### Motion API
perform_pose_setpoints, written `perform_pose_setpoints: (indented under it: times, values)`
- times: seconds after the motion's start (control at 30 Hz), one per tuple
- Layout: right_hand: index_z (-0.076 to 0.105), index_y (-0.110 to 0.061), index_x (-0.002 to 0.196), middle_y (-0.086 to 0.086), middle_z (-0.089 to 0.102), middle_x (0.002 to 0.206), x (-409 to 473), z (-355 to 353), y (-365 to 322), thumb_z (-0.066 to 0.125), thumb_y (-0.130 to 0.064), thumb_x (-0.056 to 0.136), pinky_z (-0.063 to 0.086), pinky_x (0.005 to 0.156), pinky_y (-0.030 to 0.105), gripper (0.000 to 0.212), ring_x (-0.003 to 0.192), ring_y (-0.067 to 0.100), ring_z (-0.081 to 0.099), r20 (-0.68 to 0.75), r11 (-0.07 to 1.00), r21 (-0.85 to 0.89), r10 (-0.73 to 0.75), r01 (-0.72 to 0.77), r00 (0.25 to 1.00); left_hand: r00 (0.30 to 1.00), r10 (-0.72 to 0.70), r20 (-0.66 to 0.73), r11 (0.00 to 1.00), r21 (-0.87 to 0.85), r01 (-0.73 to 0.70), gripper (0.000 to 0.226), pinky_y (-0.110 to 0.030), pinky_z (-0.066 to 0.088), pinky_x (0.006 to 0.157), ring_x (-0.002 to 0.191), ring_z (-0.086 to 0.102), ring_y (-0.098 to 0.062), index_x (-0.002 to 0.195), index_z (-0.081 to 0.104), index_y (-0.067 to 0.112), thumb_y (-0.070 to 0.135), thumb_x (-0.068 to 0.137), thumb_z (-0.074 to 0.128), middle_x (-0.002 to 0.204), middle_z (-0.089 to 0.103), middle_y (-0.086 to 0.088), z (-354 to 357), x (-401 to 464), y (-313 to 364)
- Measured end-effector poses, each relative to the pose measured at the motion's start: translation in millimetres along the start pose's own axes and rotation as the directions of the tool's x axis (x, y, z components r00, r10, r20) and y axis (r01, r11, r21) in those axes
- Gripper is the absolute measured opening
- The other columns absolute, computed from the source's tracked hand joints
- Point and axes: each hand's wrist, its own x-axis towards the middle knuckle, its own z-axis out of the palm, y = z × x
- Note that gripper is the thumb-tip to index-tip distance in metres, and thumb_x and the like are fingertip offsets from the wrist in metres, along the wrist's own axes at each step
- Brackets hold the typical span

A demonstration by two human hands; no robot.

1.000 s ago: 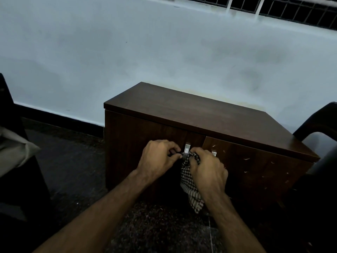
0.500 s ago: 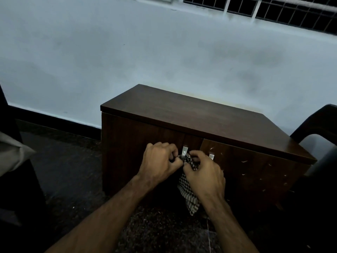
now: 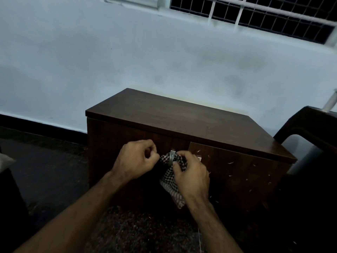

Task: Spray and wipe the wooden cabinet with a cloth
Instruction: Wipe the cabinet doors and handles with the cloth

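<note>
So the wooden cabinet (image 3: 182, 121) is a low boxy thing in dark brown veneer with a smooth flat top, sitting on a speckled dark floor (image 3: 142, 232) against a pale, smudgy wall (image 3: 127, 57). A checkered cloth (image 3: 170, 181), black and white and kinda limp, is threaded around the flat metal handle (image 3: 172, 157) on the front door and hangs down from it. The left hand (image 3: 136, 159) has its fingers curled, pinching one end of the cloth; the right hand (image 3: 191, 172) grips the other side, bunched up under its fingers. Small pale flecks dot the right door. Its lower front is lost in shadow, and a dark chair (image 3: 308, 128) is cut off at right.
</note>
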Motion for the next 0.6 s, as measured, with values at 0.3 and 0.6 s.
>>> perform_pose_setpoints:
  times: [0.3, 0.6]
  values:
    - [0.063, -0.036, 0.128, -0.011, 0.07, 0.118, -1.0, 4.4, 2.6, 0.065, -0.037, 0.096, 0.049, 0.081, 0.024, 0.032, 0.105, 0.012, 0.067, 0.004, 0.996, 0.079, 0.048, -0.048, 0.999, 0.953, 0.06, 0.296, 0.98, 0.165, -0.113, 0.039, -0.026, 0.058, 0.076, 0.083, 0.068, 0.007, 0.109, 0.072, 0.04, 0.065, 0.081, 0.066, 0.094, 0.074, 0.023, -7.2, 1.9, 13.8]
    - [0.061, -0.036, 0.132, -0.016, 0.062, 0.127, -9.7, 3.6, 4.7, 0.066, -0.033, 0.096, 0.051, 0.086, 0.024, 0.037, 0.11, 0.009, 0.064, 0.034, 1.0, 0.009, -0.023, 0.023, 0.999, 0.932, -0.357, 0.069, 0.933, -0.02, 0.359, 0.014, -0.03, 0.056, 0.065, 0.072, 0.068, -0.002, 0.092, 0.07, 0.04, 0.052, 0.085, 0.069, 0.07, 0.07, 0.02, 26.0, -47.1, 19.4]
